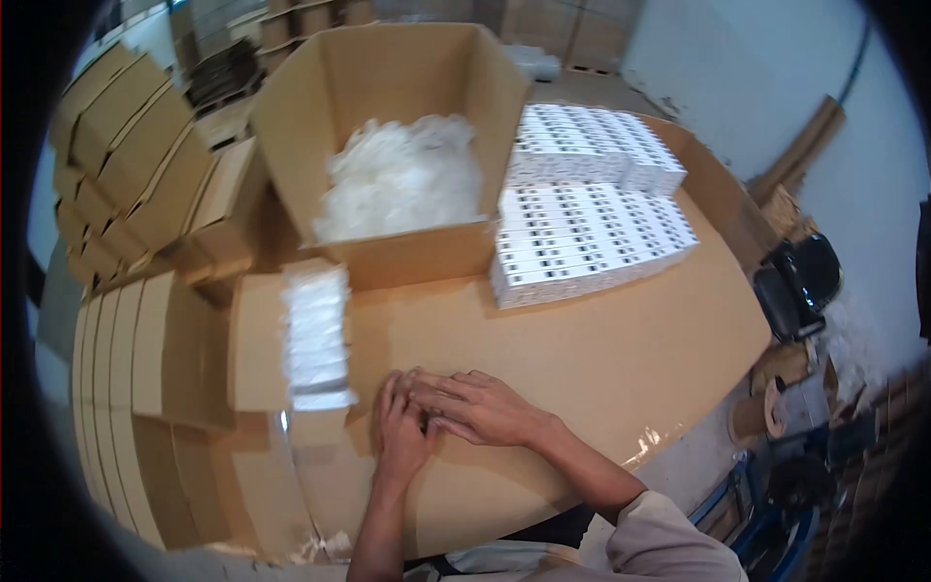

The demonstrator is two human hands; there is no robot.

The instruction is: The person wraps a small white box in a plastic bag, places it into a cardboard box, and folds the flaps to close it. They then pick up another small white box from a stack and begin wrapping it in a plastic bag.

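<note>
My left hand [400, 435] and my right hand [480, 405] lie together, palms down, on the cardboard-covered table [621, 359], the right fingers overlapping the left fingertips. Whether something small sits under them is hidden. Just left of my hands stands a row of clear plastic-wrapped white packets [315, 335] inside a small cardboard tray [254, 344]. A clear plastic sheet [301, 466] lies flat beside my left wrist.
A large open carton [291, 107] holding loose white plastic bags [400, 179] stands at the back. Stacks of white printed boxes [587, 218] sit to its right. Folded cardboard boxes [126, 165] pile up at left. A black chair [800, 281] stands by the wall.
</note>
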